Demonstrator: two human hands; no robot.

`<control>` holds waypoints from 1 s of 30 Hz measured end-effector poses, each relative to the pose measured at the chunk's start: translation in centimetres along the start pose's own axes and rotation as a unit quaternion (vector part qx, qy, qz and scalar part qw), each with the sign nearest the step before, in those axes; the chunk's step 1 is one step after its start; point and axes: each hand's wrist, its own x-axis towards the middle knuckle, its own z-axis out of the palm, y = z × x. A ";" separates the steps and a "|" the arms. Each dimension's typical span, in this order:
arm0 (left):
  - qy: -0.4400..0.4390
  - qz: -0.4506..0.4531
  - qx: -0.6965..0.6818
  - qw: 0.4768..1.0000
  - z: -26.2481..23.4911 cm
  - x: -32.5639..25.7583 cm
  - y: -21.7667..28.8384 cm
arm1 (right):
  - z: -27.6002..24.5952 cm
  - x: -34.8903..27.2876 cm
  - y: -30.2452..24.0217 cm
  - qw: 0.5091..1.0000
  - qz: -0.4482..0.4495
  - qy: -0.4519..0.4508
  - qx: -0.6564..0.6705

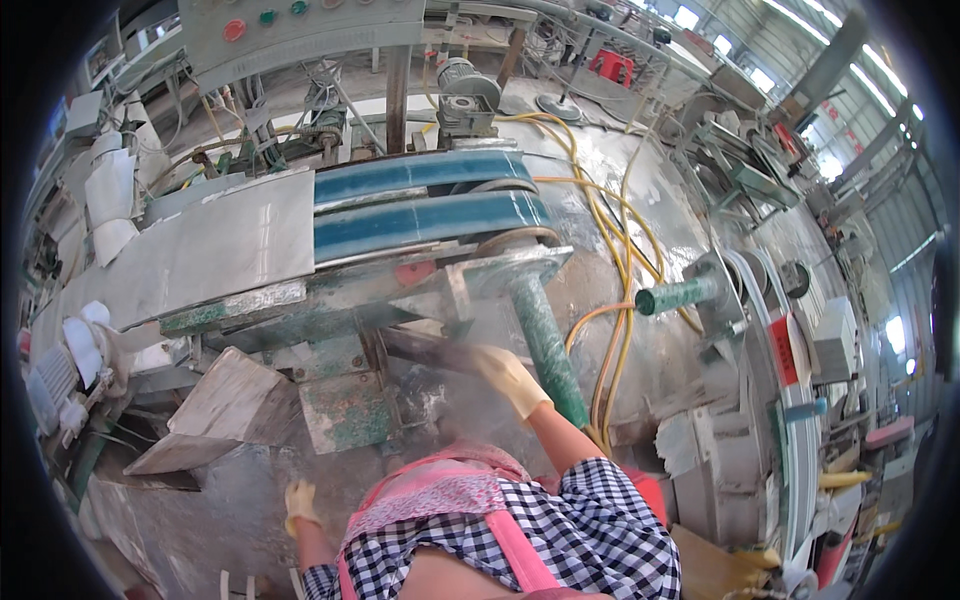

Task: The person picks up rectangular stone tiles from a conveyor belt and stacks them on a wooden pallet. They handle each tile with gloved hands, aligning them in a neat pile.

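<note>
Hanging low, my left hand (301,506) shows too small for me to tell how wide; lower than the belts (420,226), my right hand (510,380) is between a dark bar (418,346) and a leg (548,345), too blurred to tell whether it grips the bar

Item: one dark bar (428,347), brownish-grey, long and narrow. Location: below the front edge of the machine frame (235,308), toward the frame's right-hand corner. Pose: set crosswise and tilted, the left end standing higher in view than the right. The left end lies under the frame's edge; whether it touches the frame or is fixed to it cannot be determined. Condition: surface dull and uneven in tone, the visible stretch roughly straight. The right end blurs out, so its exact shape and finish cannot be established. Material cannot be confirmed.
</note>
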 end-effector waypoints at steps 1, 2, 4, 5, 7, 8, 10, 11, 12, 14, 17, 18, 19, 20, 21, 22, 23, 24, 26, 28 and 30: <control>0.001 -0.045 0.006 0.999 1.6 -1.9 0.2 | -0.7 3.2 -0.4 0.997 -0.017 -0.014 -0.072; -0.012 -0.116 -0.041 0.992 2.7 -3.9 0.8 | -1.7 5.4 -0.5 0.987 -0.040 -0.029 -0.151; -0.004 -0.280 -0.202 0.938 3.9 -7.1 3.9 | -4.1 9.3 -0.6 0.957 -0.179 0.049 -0.223; 0.015 -0.333 -0.263 0.905 4.1 -8.3 6.0 | -5.5 11.0 -0.6 0.940 -0.229 0.082 -0.240; 0.046 -0.376 -0.330 0.865 4.0 -10.6 10.8 | -6.7 13.9 -0.7 0.909 -0.293 0.151 -0.257; 0.062 -0.393 -0.354 0.846 3.9 -11.8 13.3 | -6.8 15.8 -0.9 0.902 -0.306 0.142 -0.271; 0.096 -0.426 -0.400 0.806 3.6 -13.4 17.6 | -6.4 19.2 -1.7 0.880 -0.307 0.096 -0.351; 0.117 -0.439 -0.422 0.785 3.4 -13.7 19.0 | -5.2 19.9 -2.1 0.897 -0.319 0.124 -0.279; 0.138 -0.447 -0.440 0.766 3.2 -13.7 20.0 | -4.1 20.7 -2.8 0.863 -0.399 0.160 -0.265; 0.185 -0.458 -0.484 0.722 3.2 -13.7 21.1 | -2.6 21.6 -4.1 0.854 -0.432 0.102 -0.270; 0.250 -0.452 -0.560 0.648 3.7 -13.8 21.1 | -0.7 20.6 -5.9 0.848 -0.388 0.056 -0.356; 0.262 -0.450 -0.590 0.617 4.1 -14.4 21.0 | -0.7 19.8 -6.2 0.847 -0.370 0.061 -0.376; 0.272 -0.436 -0.593 0.620 4.1 -14.7 20.7 | -0.8 19.7 -7.0 0.843 -0.354 0.059 -0.400; 0.268 -0.430 -0.602 0.617 4.3 -15.4 20.6 | -1.0 19.3 -7.4 0.837 -0.346 0.062 -0.420; 0.243 -0.449 -0.613 0.603 4.4 -16.1 20.3 | -1.2 19.2 -8.1 0.828 -0.342 0.055 -0.441; 0.240 -0.436 -0.606 0.620 4.5 -16.8 20.1 | -1.2 19.0 -8.5 0.821 -0.341 0.049 -0.456; 0.222 -0.446 -0.601 0.626 4.6 -17.7 19.9 | -1.1 18.9 -8.9 0.811 -0.328 0.046 -0.482; 0.191 -0.463 -0.607 0.617 4.6 -18.4 19.6 | -0.9 19.0 -9.4 0.810 -0.329 0.043 -0.484; 0.194 -0.452 -0.611 0.621 4.8 -19.8 19.1 | -0.3 18.7 -10.1 0.809 -0.293 0.023 -0.509; 0.191 -0.449 -0.628 0.606 5.0 -21.0 18.5 | 0.2 18.2 -10.6 0.816 -0.255 0.019 -0.519; 0.194 -0.440 -0.659 0.578 5.3 -21.3 17.5 | 0.4 17.7 -11.2 0.816 -0.251 0.038 -0.519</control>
